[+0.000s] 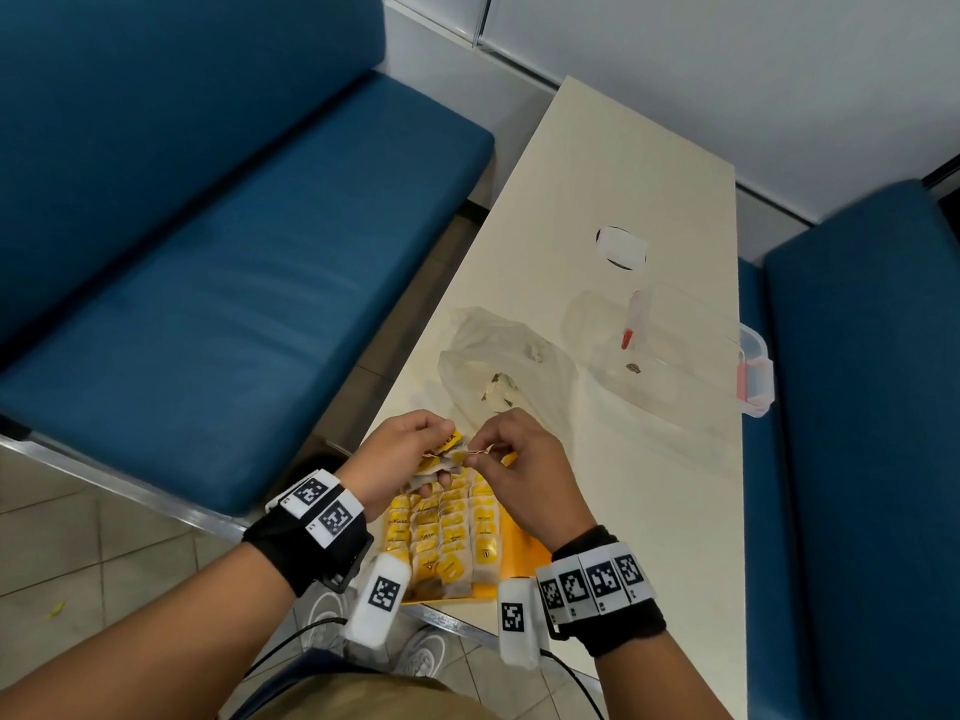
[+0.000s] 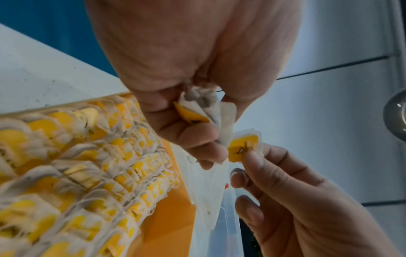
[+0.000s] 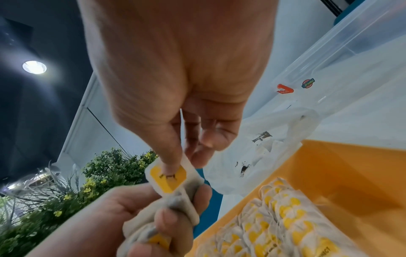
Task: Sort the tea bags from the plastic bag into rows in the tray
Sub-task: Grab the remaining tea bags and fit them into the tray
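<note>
Left hand (image 1: 402, 452): fingers curled round a small bunch of tea bags (image 2: 205, 111), white paper w/ yellow tags, held just above the tray's far end. Grip clenched on the bunch, thumb on top.
Right hand (image 1: 524, 470): thumb + forefinger pinch one tea bag (image 3: 168, 178) by its yellow tag, at the edge of the left hand's bunch. The two hands are nearly touching. Other fingers loosely curled.
Tray (image 1: 524, 548): orange, at the near end of the bench (image 1: 613, 168), close to its near edge. Holds rows of tea bags (image 1: 441, 532) overlapping like shingles, approx four rows side by side in head view, filling the left part; orange floor bare on the right side.
Plastic bag (image 1: 506, 366): thin, clear, crumpled, lies flat on bench just beyond the tray. A couple of tea bags show through it, plus dark specks.
Clear container (image 1: 670, 350): see-thru box w/ red clips, right of the plastic bag, its right end over the bench edge.
Small white item (image 1: 622, 248): farther up the bench, dark rim, can't tell what it is.
Surroundings: blue padded seats (image 1: 218, 283) either side of bench; tiled floor below; green plant w/ yellow flowers in right wrist view.
Wrists: black straps w/ white marker blocks on both.
</note>
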Action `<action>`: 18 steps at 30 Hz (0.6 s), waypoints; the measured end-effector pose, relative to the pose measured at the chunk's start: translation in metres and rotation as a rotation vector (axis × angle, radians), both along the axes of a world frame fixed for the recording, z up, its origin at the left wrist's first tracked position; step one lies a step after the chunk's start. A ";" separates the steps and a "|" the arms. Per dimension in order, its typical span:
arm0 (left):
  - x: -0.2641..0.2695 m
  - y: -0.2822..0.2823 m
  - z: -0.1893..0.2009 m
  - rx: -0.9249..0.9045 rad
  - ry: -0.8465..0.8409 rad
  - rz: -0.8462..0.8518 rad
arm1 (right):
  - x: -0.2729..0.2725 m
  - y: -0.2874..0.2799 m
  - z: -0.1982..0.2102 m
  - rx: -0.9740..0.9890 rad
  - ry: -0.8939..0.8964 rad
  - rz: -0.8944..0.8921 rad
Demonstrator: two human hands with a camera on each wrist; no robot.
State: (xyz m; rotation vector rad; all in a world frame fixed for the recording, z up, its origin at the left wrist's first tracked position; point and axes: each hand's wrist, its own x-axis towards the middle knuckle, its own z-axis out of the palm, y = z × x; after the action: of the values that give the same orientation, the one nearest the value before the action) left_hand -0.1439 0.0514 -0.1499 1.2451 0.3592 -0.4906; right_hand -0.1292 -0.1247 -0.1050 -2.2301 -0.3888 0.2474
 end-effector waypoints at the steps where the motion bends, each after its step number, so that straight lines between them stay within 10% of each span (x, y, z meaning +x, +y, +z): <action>1: 0.000 0.001 0.000 -0.034 0.019 0.014 | 0.001 -0.001 0.001 0.013 -0.012 0.000; 18: 0.000 0.010 -0.002 0.074 0.050 0.052 | -0.001 -0.056 -0.012 -0.098 0.435 -0.172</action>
State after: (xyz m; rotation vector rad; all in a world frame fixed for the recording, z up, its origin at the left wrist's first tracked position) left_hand -0.1434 0.0619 -0.1522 1.2935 0.4545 -0.4675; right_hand -0.1302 -0.1808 -0.1170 -2.2113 0.0511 0.6538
